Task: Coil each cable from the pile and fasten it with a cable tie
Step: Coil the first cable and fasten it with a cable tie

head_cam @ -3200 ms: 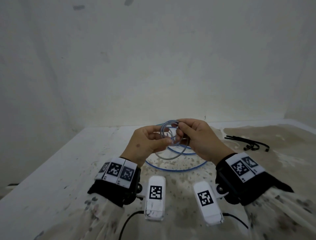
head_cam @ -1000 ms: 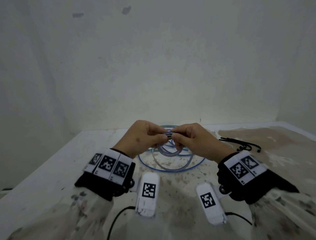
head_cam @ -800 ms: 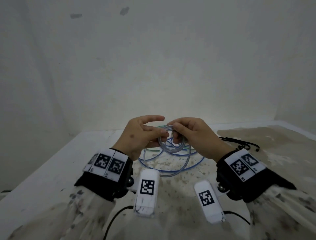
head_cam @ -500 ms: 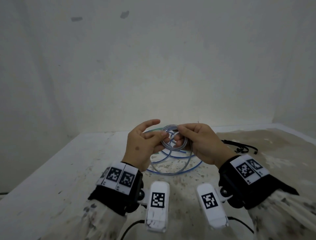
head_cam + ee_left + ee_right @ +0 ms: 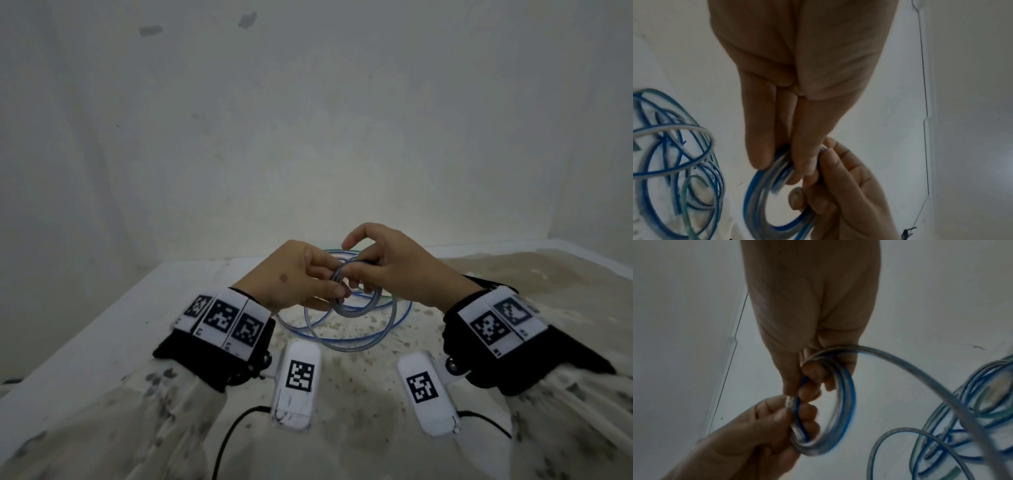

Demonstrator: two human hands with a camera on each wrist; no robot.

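A clear cable with a blue stripe is wound into a small coil point(image 5: 354, 306) held above the table between both hands. My left hand point(image 5: 337, 291) pinches the coil's left side between thumb and fingers, and its fingers point(image 5: 797, 155) lie across the turns point(image 5: 764, 194). My right hand point(image 5: 359, 270) grips the coil's top with its index finger raised clear. The right wrist view shows its fingers point(image 5: 812, 378) hooked through the coil point(image 5: 840, 415). The cable's free length point(image 5: 920, 379) runs off to the right. It drops to loose loops point(image 5: 346, 337) on the table.
More blue and green-tinted cables lie in a pile point(image 5: 676, 165) on the stained white table point(image 5: 359, 373), under and behind my hands. The same pile point(image 5: 982, 418) fills the right of the right wrist view. A bare wall stands close behind the table.
Both hands kept turning the coil while holding it. My left index finger, stretched out half a second ago, now lies curled on the coil. My right index finger has lifted off.
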